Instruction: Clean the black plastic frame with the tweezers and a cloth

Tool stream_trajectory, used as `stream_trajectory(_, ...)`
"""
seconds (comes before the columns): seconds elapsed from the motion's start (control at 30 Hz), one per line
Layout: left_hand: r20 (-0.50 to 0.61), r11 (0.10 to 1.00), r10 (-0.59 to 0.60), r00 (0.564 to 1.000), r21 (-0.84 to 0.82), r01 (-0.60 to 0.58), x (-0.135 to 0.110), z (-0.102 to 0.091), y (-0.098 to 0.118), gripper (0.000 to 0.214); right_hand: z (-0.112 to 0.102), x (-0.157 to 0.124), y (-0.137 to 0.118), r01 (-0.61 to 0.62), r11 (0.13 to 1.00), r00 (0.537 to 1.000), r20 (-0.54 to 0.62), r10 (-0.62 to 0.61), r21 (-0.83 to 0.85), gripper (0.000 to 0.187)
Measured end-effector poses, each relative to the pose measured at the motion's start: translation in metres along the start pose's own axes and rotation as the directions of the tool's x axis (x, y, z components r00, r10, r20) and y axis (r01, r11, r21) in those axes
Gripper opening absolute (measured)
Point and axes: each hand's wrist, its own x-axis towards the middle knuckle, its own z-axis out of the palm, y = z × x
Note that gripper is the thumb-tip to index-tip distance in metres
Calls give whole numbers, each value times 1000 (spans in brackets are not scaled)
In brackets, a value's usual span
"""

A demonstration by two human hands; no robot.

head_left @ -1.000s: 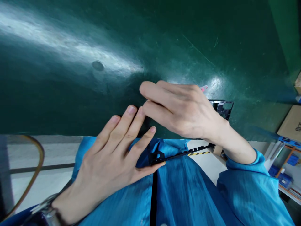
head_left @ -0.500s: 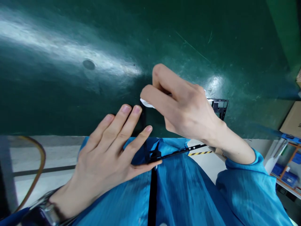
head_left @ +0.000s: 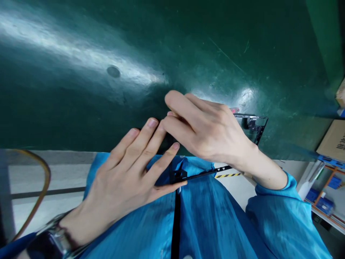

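A thin black rectangular frame (head_left: 254,124) is held at the near edge of the green table (head_left: 81,100), partly over my lap. My left hand (head_left: 126,180) grips its left end: the thumb lies under the lower corner and the stretched fingers rest against the left side. My right hand (head_left: 210,133) lies across the frame's upper left part, fingers stretched and pressed down; its thumb is hidden. A small pink tab (head_left: 235,109) peeks out behind the right knuckles. Most of the frame's middle is covered by the right hand.
My blue coat (head_left: 210,216) fills the lower view and a metal wristwatch (head_left: 54,241) sits on my left wrist. A brown cable (head_left: 46,176) curves at the left. Cardboard boxes (head_left: 332,138) and shelves with blue bins (head_left: 323,201) stand at the right.
Half a second ago the right hand was raised with curled fingers pinching a white strip at the frame's top left. Now its fingers lie flat on the frame and the strip is out of sight.
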Motion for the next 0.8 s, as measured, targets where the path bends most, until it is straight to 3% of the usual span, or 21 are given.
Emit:
stream_trajectory(0.3,2,1000,-10,1000,-17,10,0,0,2,103,-1,-4,2,120,990,992,44,-117,-76,51)
stream_trajectory(0.43,3,999,-17,1000,-37,17,0,-2,1,105,0,-10,3,204,965,973,-71,-218,-167,44)
stream_trajectory(0.53,3,999,-22,1000,-49,22,1,-5,0,96,5,-17,5,186,962,968,-129,-214,-201,42)
stream_trajectory(0.67,-1,998,-40,999,-54,40,3,-7,-1,76,15,-28,12,180,979,961,-193,-196,-96,28)
stream_trajectory(0.8,-15,998,-24,1000,-65,23,3,-5,-1,75,21,-38,16,134,990,963,-240,-123,33,19)
